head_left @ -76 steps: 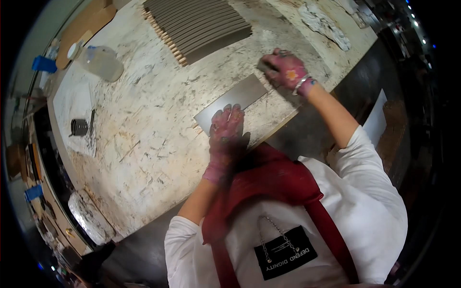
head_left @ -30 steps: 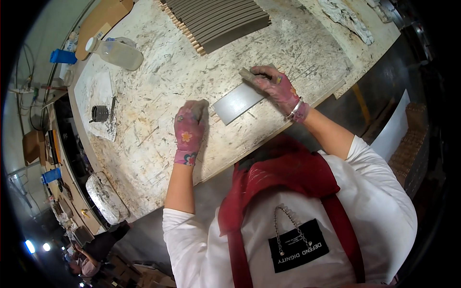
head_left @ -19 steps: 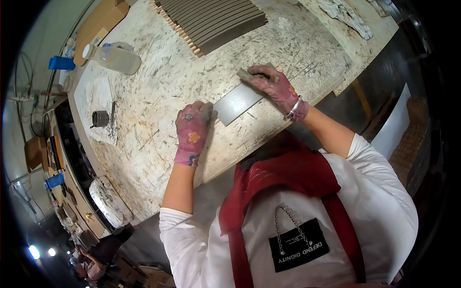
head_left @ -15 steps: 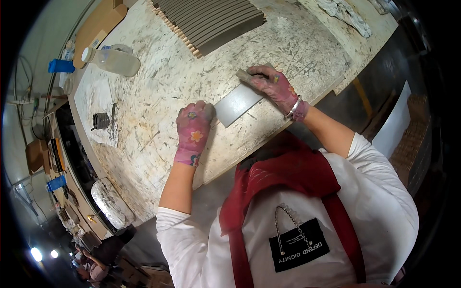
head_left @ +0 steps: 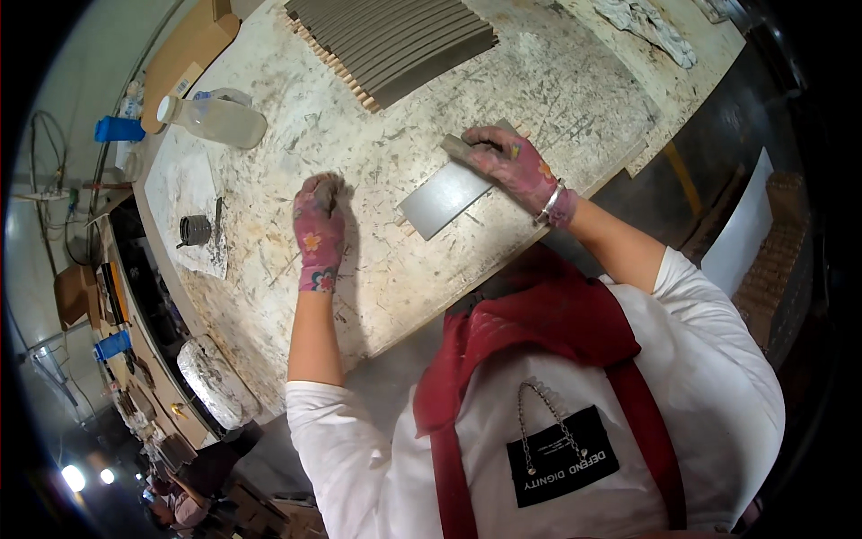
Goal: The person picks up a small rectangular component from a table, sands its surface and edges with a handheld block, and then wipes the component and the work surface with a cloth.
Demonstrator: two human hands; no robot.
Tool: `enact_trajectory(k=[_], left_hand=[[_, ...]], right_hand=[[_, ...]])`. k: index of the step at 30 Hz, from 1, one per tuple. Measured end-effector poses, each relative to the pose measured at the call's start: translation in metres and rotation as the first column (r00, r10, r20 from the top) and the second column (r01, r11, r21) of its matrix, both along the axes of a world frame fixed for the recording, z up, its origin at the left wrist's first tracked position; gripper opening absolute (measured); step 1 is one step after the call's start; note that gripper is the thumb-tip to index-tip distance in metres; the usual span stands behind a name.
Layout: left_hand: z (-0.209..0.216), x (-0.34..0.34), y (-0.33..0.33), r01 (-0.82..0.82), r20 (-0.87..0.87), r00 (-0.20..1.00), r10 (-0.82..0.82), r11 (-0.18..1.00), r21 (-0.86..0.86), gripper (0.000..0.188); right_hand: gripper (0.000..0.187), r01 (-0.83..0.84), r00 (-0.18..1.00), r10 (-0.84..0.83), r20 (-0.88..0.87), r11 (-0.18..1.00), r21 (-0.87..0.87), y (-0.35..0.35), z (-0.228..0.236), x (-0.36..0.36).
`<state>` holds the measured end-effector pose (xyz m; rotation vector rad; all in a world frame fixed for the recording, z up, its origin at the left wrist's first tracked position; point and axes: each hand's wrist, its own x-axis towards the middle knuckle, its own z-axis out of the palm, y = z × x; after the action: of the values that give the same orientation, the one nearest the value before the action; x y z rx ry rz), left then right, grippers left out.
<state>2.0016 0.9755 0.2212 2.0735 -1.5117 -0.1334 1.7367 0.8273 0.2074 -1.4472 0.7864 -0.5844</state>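
Both my hands wear pink flowered gloves with grey-stained fingers. A flat, shiny grey metal plate [head_left: 444, 198] lies on the worktable [head_left: 296, 117], with thin pale wooden strips showing at its edges. At the plate's upper right end, my right hand [head_left: 516, 169] has its fingers curled round a short grey-brown bar [head_left: 455, 147]. The rest of that bar is hidden by the glove. My left hand [head_left: 320, 225] is apart from the plate, to its left, just above the tabletop. Its fingers are bunched closed, and anything inside them is hidden.
Long grey-brown strips [head_left: 395, 45] lie side by side on wooden sticks at the back. To the left are a cloudy plastic bottle [head_left: 220, 121], a dark coil [head_left: 194, 230] on white paper and a wrapped bundle [head_left: 217, 382]. A crumpled cloth [head_left: 646, 27] lies far right.
My left hand has moved left, away from the plate's left end. My right hand stays on the bar, and the plate has not visibly shifted on the table.
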Motion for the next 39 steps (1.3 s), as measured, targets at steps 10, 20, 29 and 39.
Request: enact_trajectory(k=[10, 20, 29, 39], left_hand=[[0.015, -0.083, 0.039, -0.007, 0.020, 1.000, 0.005, 0.994, 0.106, 0.024], [-0.020, -0.113, 0.050, -0.076, -0.079, 0.994, 0.069, 0.994, -0.083, 0.017], [0.003, -0.072, 0.028, 0.174, 0.041, 0.984, -0.173, 0.985, -0.014, 0.010], [0.006, -0.046, 0.007, 0.253, -0.453, 0.885, -0.109, 0.929, 0.271, 0.016]], right_hand=[[0.060, -0.034, 0.999, 0.035, -0.015, 0.998, 0.058, -0.005, -0.006, 0.000], [0.055, -0.041, 0.997, 0.040, -0.068, 0.999, -0.017, -0.004, -0.003, -0.001], [0.047, -0.053, 0.999, 0.053, 0.001, 0.997, 0.064, -0.005, -0.009, -0.002], [0.062, -0.031, 0.999, 0.030, -0.036, 0.999, -0.039, -0.004, -0.010, 0.000]])
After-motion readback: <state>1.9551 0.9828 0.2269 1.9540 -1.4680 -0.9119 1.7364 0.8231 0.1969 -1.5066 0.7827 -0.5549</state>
